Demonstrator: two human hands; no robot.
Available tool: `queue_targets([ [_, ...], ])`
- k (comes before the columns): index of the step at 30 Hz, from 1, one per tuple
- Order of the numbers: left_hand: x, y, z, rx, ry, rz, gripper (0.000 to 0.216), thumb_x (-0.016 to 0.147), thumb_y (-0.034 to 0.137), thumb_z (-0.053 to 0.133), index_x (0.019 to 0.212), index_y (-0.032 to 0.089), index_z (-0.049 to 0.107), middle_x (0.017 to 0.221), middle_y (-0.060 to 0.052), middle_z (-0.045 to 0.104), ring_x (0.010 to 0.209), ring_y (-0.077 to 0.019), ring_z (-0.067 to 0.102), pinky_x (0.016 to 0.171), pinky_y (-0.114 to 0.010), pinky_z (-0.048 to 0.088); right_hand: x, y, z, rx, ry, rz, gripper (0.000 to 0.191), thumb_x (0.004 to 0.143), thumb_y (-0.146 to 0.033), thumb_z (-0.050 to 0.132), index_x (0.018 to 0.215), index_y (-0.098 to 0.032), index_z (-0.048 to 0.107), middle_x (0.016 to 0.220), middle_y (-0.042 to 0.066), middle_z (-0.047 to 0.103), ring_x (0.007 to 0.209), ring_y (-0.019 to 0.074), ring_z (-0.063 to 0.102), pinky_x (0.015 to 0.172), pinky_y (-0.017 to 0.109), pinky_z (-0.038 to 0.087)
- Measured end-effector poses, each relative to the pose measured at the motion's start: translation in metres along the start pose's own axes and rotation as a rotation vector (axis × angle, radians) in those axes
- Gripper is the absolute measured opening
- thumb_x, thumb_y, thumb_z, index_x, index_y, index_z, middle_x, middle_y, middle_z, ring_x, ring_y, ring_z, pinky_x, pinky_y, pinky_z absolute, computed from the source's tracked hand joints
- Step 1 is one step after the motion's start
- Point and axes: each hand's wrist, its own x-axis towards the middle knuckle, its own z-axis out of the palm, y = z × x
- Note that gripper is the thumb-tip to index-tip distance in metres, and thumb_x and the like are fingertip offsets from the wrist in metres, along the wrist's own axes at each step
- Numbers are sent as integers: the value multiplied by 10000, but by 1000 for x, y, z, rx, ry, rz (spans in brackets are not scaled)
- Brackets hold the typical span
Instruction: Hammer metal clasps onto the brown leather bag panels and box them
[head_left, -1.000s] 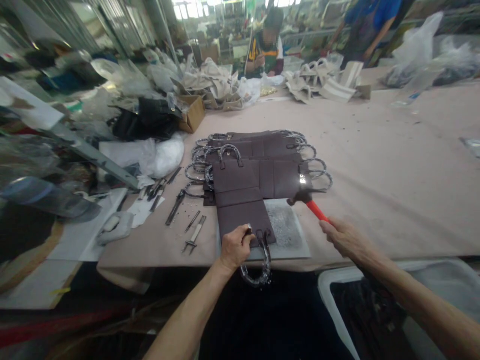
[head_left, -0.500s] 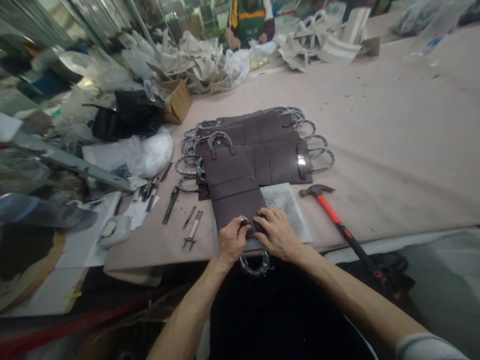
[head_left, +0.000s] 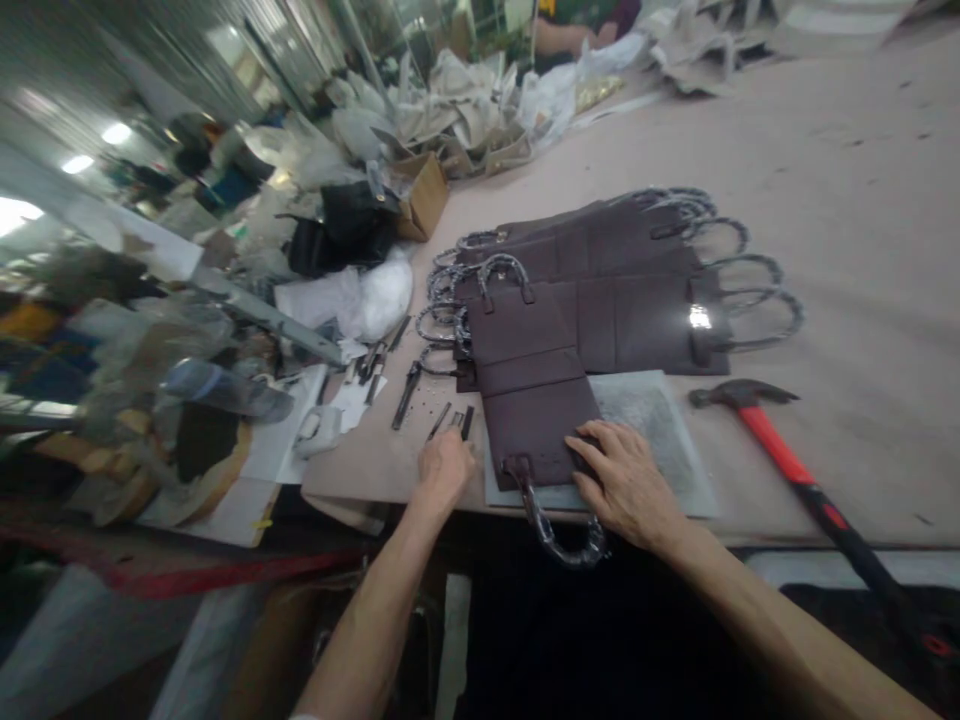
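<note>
A dark brown leather bag panel (head_left: 536, 400) lies at the table's front edge, with one plastic-wrapped handle at its far end and another wrapped handle (head_left: 559, 545) hanging over the edge. My right hand (head_left: 626, 480) rests on the panel's lower right corner, fingers spread. My left hand (head_left: 448, 465) is left of the panel, low over the table, fingers curled. A short dark rod-shaped tool (head_left: 468, 422) juts from it; its lower part is hidden. Beside that hand lie a thin metal punch (head_left: 439, 420) and a pale metal tool, mostly covered.
A claw hammer (head_left: 780, 450) with a red and black handle lies at right. More brown panels (head_left: 622, 320) are stacked behind. A whitish board (head_left: 660, 430) sits under the worked panel. Tools, plastic and a cardboard box (head_left: 425, 195) crowd the left. Another person's arm (head_left: 562, 38) shows far back.
My left hand has left the panel and moved left to the loose tools, uncovering the near handle's base. My right hand stays on the panel. The view has turned left.
</note>
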Motion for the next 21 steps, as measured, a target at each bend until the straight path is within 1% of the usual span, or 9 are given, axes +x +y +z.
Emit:
queue_targets([
  [2,-5,1,11,44,67,30,90,852,212,683,894,175,753,840,-150,751,768,-282,730,694,-355,561,0,4,4,-5,15,-10,397,949,-299,535,1305,-157,638,1332,171,575,1292,351,488,1144,561,355],
  [4,-6,0,17,46,107,60,118,886,224,655,920,180,760,904,-154,756,776,-269,730,699,-345,565,1,7,7,-11,29,-15,399,950,-319,529,1303,-170,640,1327,166,581,1289,357,498,1132,572,368],
  [6,-4,-7,14,43,114,54,166,929,233,601,922,192,762,943,-146,758,795,-253,731,719,-333,564,1,9,9,-21,37,-22,400,951,-330,524,1302,-176,639,1325,165,583,1280,361,507,1119,580,381],
  [9,4,-23,0,33,107,-28,211,954,236,553,955,196,760,987,-145,761,866,-260,732,775,-347,561,2,8,9,-41,45,-30,401,956,-331,517,1305,-175,635,1320,168,583,1272,363,512,1106,578,396],
  [11,13,-34,-10,15,83,-76,188,933,291,601,946,196,762,963,-140,767,895,-281,732,795,-365,559,3,7,8,-52,47,-31,394,958,-325,513,1302,-174,635,1316,168,583,1271,362,512,1104,571,398],
  [14,27,-46,-15,-24,-1,-86,193,884,381,673,894,212,765,901,-111,774,920,-282,732,807,-349,551,3,6,7,-63,47,-29,384,959,-320,512,1291,-175,639,1312,164,584,1268,361,510,1104,565,396],
  [18,46,-54,-14,1,-35,-134,238,866,368,688,1011,186,740,1042,-145,766,1021,-289,716,861,-358,531,4,6,8,-61,51,-36,385,962,-321,523,1294,-163,641,1313,164,577,1267,358,499,1108,558,390],
  [19,51,-56,-14,5,-49,-135,259,850,381,709,1011,179,733,1048,-145,763,1026,-289,712,865,-357,526,4,6,8,-59,49,-37,387,964,-318,525,1297,-158,640,1317,166,574,1269,357,495,1111,556,387],
  [21,61,-59,-15,-7,-105,-108,267,809,401,758,952,177,727,994,-118,765,997,-268,707,852,-330,516,4,5,8,-58,39,-35,389,965,-312,529,1302,-152,640,1323,165,569,1272,351,489,1119,548,377],
])
